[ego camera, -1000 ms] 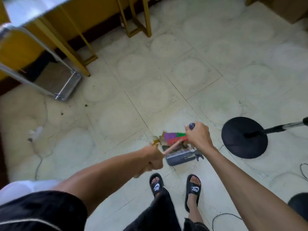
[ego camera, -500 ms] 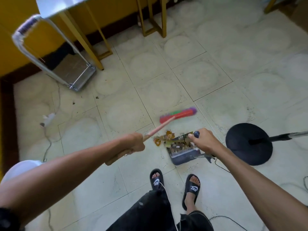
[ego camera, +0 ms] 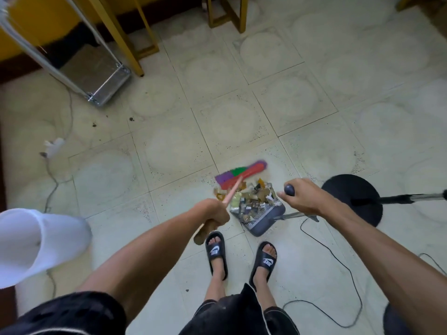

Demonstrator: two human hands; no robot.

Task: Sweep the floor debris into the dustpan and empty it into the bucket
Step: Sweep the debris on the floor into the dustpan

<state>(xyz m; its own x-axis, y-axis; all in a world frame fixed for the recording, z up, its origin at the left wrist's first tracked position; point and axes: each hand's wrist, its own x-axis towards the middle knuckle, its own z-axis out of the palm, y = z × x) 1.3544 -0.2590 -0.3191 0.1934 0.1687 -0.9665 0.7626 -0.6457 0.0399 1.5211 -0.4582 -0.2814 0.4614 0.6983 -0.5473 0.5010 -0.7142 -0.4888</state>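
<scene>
A grey dustpan (ego camera: 266,220) sits on the tiled floor just ahead of my sandalled feet, heaped with brown and foil debris (ego camera: 251,200). My right hand (ego camera: 303,199) grips the dark knob of its long handle. My left hand (ego camera: 215,213) is shut on the pink broom stick. The broom (ego camera: 242,174), with a red, purple and green head, rests on the floor at the far side of the debris pile. A few scraps (ego camera: 219,194) lie on the floor left of the pan. A white bucket (ego camera: 36,245) stands at the left edge.
A black round stand base (ego camera: 355,198) with a pole is right of the dustpan, and black cables (ego camera: 338,262) trail across the floor near my right foot. A metal hand trolley (ego camera: 104,81) and yellow table legs (ego camera: 125,39) stand at the back left. A white plug (ego camera: 53,146) lies at left.
The broom head swung out away from the dustpan and has come back down close behind the debris. The view shifted, bringing the white bucket into sight at left. The dustpan stayed put.
</scene>
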